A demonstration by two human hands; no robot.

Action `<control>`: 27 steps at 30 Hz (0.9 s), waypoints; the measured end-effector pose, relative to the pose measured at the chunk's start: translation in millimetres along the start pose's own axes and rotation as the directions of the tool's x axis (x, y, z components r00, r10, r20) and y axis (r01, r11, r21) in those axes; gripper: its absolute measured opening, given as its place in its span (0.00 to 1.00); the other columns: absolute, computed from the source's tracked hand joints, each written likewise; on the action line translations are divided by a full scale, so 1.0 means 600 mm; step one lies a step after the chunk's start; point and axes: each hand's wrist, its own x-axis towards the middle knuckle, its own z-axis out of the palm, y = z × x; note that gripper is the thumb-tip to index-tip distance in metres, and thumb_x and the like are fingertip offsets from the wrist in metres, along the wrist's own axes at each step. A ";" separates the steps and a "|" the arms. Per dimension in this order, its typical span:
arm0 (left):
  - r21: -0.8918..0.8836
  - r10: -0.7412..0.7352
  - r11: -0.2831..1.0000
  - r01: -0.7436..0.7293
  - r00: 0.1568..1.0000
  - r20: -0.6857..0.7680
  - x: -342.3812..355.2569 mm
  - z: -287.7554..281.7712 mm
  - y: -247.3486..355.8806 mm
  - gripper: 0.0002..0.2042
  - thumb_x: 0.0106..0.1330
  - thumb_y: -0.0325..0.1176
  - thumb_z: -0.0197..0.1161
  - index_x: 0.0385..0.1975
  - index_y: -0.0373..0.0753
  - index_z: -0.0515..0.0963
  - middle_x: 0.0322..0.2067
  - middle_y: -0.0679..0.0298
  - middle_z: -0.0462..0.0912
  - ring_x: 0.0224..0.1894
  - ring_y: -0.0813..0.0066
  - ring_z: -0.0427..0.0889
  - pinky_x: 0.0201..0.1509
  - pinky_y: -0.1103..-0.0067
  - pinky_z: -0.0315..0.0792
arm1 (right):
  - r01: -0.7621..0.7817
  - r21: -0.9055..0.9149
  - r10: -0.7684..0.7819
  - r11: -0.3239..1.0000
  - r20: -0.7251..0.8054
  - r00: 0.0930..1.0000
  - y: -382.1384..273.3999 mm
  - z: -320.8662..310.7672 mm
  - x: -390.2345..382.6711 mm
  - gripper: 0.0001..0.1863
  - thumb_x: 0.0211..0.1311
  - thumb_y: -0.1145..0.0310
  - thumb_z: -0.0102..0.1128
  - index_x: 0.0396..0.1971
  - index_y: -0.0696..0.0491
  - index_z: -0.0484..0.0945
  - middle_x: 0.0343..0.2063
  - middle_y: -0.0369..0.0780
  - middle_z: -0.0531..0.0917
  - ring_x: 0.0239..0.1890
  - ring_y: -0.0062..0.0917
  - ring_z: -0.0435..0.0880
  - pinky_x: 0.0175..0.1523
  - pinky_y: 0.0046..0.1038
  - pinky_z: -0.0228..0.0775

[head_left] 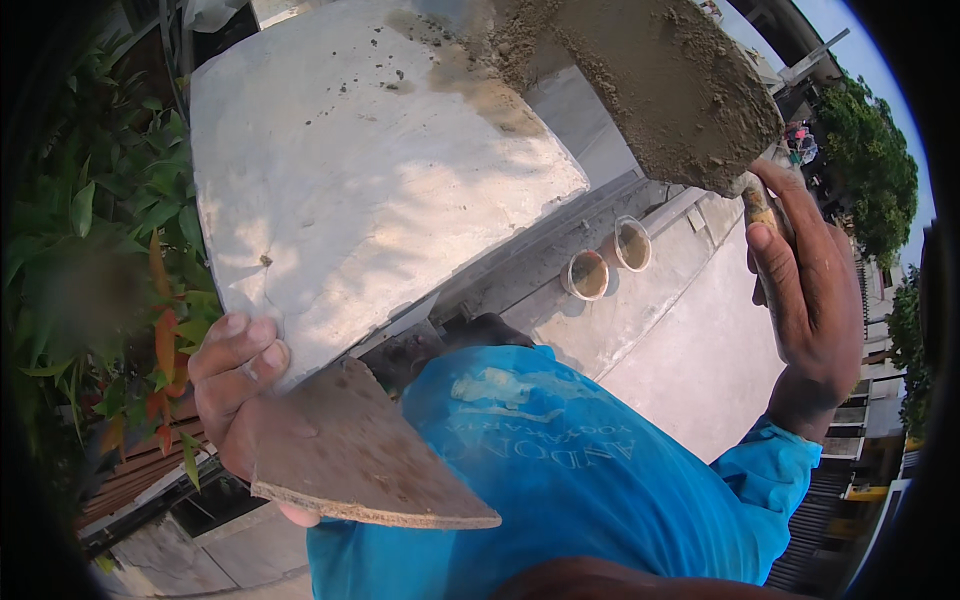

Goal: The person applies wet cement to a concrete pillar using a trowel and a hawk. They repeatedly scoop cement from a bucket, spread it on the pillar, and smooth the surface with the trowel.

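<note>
My right hand point(805, 275) is closed round the handle of a trowel point(758, 208). Its blade is hidden under a thick, smoothed layer of wet grey-brown mortar point(670, 90) at the upper right. On the left, my left hand point(240, 390) grips a thin brown board point(355, 450) with a pointed, roughly triangular shape and a pale, fibrous edge. The fingertips of that hand rest on the near left corner of a whitish slab point(370, 210). Mortar crumbs and a damp patch point(480, 85) mark the slab's far side, next to the loaded trowel.
Two plastic cups point(585, 275) point(632, 244) stand on the pale paving below the slab's right edge. Leafy plants point(100, 220) crowd the left side. My blue shirt point(560, 440) fills the lower middle. Buildings and trees point(865, 150) lie at the far right.
</note>
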 end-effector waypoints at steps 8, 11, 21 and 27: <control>0.012 -0.005 1.000 0.006 0.997 -0.082 0.008 0.013 0.013 0.22 0.75 0.53 0.45 0.29 0.40 0.67 0.39 0.55 0.80 0.48 0.55 0.82 0.57 0.54 0.76 | 0.169 -0.160 -0.148 0.973 0.133 0.980 0.005 0.036 0.039 0.24 0.79 0.55 0.49 0.65 0.52 0.75 0.19 0.38 0.75 0.20 0.21 0.71 0.28 0.29 0.62; 0.078 0.048 0.996 -0.047 0.999 -0.012 -0.001 -0.001 -0.007 0.17 0.72 0.46 0.55 0.25 0.42 0.67 0.39 0.56 0.80 0.48 0.57 0.83 0.56 0.56 0.77 | 0.171 -0.265 -0.139 0.949 0.137 0.981 -0.003 0.031 0.029 0.25 0.79 0.55 0.48 0.65 0.54 0.74 0.17 0.38 0.74 0.19 0.22 0.71 0.27 0.30 0.61; 0.105 -0.028 0.994 0.028 1.000 -0.002 -0.001 -0.006 0.011 0.15 0.66 0.41 0.61 0.21 0.44 0.66 0.40 0.59 0.81 0.50 0.58 0.83 0.57 0.56 0.78 | 0.248 -0.378 -0.184 0.892 0.199 0.963 -0.009 0.011 0.049 0.23 0.80 0.56 0.46 0.65 0.54 0.75 0.29 0.43 0.81 0.28 0.27 0.72 0.34 0.33 0.63; 0.037 0.005 0.999 -0.008 0.998 0.066 -0.003 -0.009 -0.007 0.24 0.70 0.50 0.54 0.15 0.41 0.63 0.44 0.55 0.80 0.53 0.53 0.81 0.62 0.52 0.74 | 0.187 -0.412 -0.142 0.892 0.138 0.980 -0.014 0.003 0.035 0.24 0.80 0.54 0.47 0.65 0.52 0.76 0.34 0.45 0.84 0.29 0.27 0.73 0.36 0.34 0.65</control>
